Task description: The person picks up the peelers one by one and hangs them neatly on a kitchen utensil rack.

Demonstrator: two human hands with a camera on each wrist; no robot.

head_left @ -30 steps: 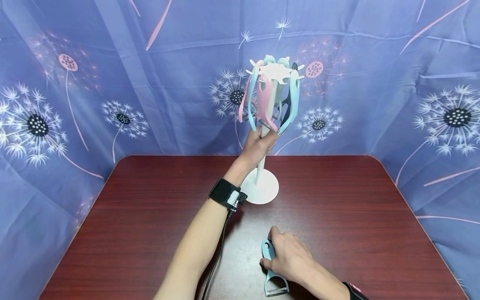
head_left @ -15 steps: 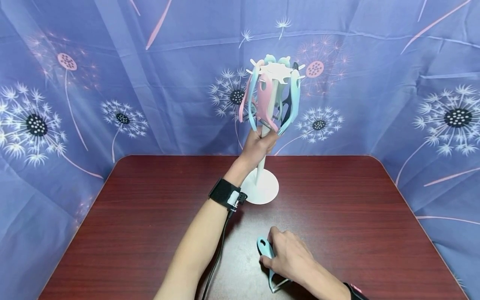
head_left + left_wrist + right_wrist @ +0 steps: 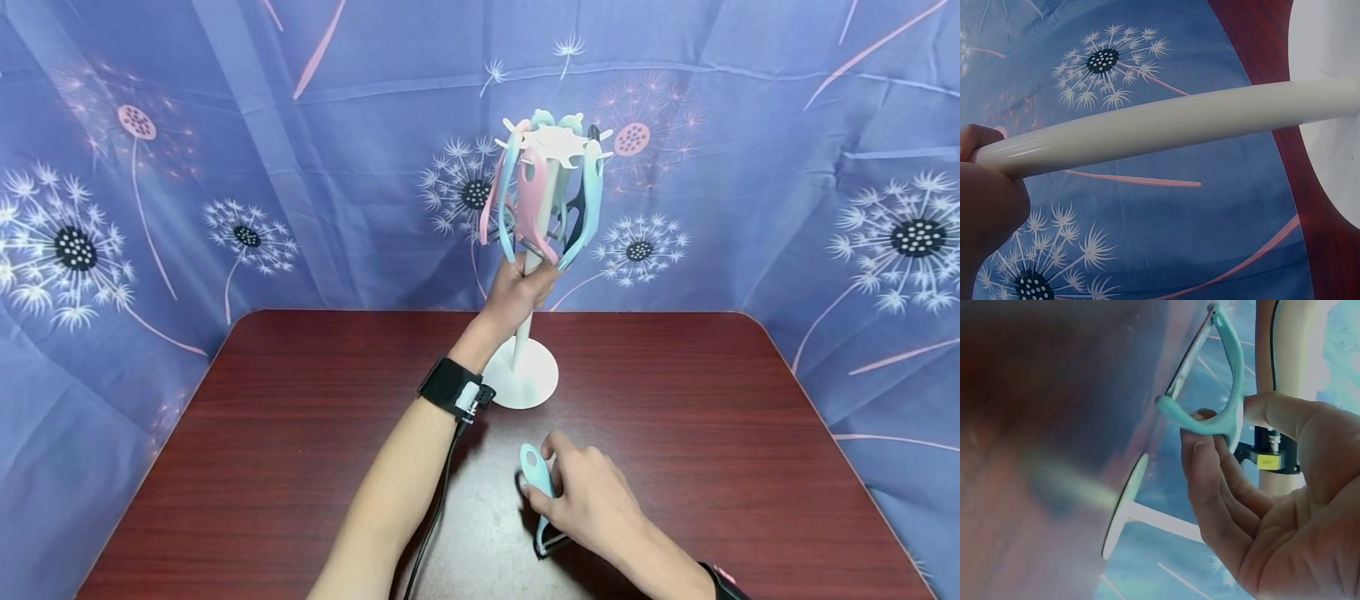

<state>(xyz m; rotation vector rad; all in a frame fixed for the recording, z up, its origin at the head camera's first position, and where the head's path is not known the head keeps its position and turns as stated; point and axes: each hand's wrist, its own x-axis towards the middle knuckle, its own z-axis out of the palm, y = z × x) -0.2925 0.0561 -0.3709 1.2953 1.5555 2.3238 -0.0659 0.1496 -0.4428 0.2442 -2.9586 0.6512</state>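
Note:
My left hand (image 3: pixel 519 292) grips the white post (image 3: pixel 1166 128) of an upright stand whose round base (image 3: pixel 536 379) rests on the table. From the stand's spiked top (image 3: pixel 555 143) hang several peelers, among them a pink one (image 3: pixel 531 192), light blue ones and a dark one. Nearer the front, my right hand (image 3: pixel 596 496) pinches a light blue peeler (image 3: pixel 536 468) between thumb and fingers. Its handle with the hole is tilted up, and its blade end (image 3: pixel 1191 353) points down towards the tabletop. In the right wrist view the handle is mostly hidden by the hand.
A dark red wooden table (image 3: pixel 322 400) lies under both hands. Behind it hangs a blue cloth (image 3: pixel 360 167) printed with dandelions. A black cable (image 3: pixel 435 521) runs from the band on the left wrist along the forearm.
The right hand has turned the peeler onto its edge and raised it slightly from the table, handle end moving up and away. The left hand has stayed on the post.

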